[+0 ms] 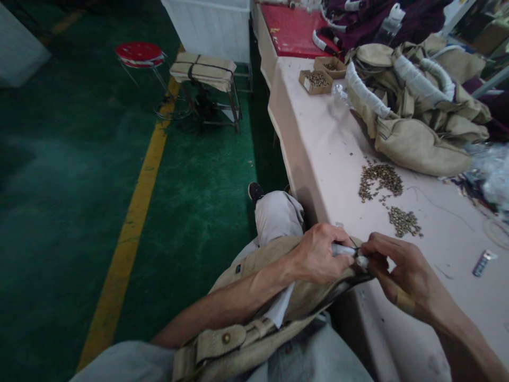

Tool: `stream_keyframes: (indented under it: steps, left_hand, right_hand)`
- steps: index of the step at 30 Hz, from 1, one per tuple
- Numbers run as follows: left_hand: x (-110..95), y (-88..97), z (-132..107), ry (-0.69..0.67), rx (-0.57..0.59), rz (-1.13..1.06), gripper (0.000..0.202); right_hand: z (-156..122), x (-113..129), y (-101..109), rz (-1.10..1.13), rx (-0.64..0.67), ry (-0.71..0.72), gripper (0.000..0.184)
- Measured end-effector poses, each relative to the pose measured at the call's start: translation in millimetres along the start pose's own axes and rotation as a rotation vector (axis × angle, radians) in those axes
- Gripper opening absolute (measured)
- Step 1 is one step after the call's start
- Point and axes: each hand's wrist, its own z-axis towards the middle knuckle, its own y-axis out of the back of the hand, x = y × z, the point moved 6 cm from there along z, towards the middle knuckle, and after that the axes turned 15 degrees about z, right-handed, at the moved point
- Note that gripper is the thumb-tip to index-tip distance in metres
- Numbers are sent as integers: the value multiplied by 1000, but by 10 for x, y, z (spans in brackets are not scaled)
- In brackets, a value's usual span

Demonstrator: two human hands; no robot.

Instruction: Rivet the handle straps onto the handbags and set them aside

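Note:
A tan bag (254, 307) lies across my lap, with a buckled strap and a brass rivet near its lower edge. My left hand (318, 253) is closed round a white-wrapped part of the bag at the table's edge. My right hand (397, 268) pinches the end of that white wrapping, fingertips touching the left hand's. Two small heaps of brass rivets (379, 180) lie on the pale pink table (318, 138) just beyond my hands.
A pile of tan bags (417, 106) with white-wrapped handles fills the table's far right. Two small cardboard boxes of rivets (318, 80) stand behind it. A small metal piece (483, 262) lies at the right. On the green floor are a red stool (139, 54), a padded stool (204, 71) and a yellow line (131, 223).

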Motion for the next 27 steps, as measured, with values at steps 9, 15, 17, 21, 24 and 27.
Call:
stream_keyframes:
  steps: [9,15,17,21,24,27]
  left_hand:
    - [8,-34,0,-13,28,-17,13]
    - [-88,11,-15,-31,-21,141,12]
    - [-169,64,-35,-48,-47,278,10]
    - [-375,88,-104,-193,0,704,13]
    - [-458,82,-136,-244,44,899,14]
    - [-479,153,-124,-177,70,902,20]
  right_hand:
    - [-38,-88,50,27,-127,-32,7]
    - [-57,-110,-43,-110,-45,54,18]
    - [-86,-85,-26,-187,-71,93,18]
    - [-166,-14,-8,-323,-72,214,24]
    - [-221,44,-47,-369,-111,303,26]
    - [-262,118,-122,-423,-176,362,29]
